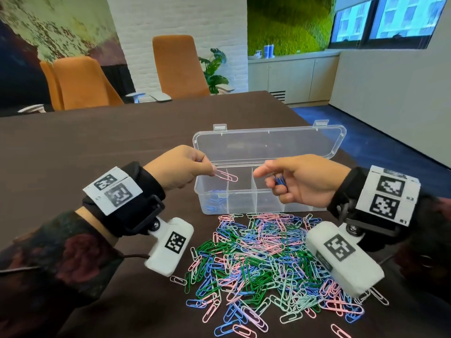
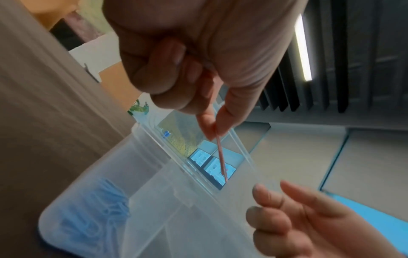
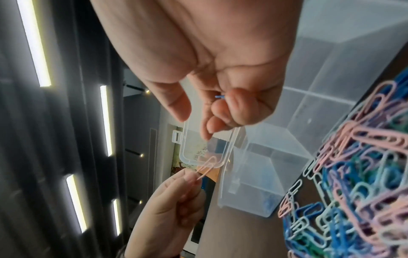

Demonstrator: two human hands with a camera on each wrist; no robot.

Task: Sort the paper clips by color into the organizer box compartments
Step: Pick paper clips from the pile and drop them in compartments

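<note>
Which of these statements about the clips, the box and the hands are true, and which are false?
1. The left hand pinches a pink clip. True.
2. The box lid is closed. False: it stands open.
3. Blue clips lie in the leftmost compartment. True.
4. The right hand is empty. False: it holds dark blue clips.
5. The pile lies behind the box. False: in front.

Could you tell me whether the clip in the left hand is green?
No, the left hand pinches a pink paper clip above the organizer box.
</note>
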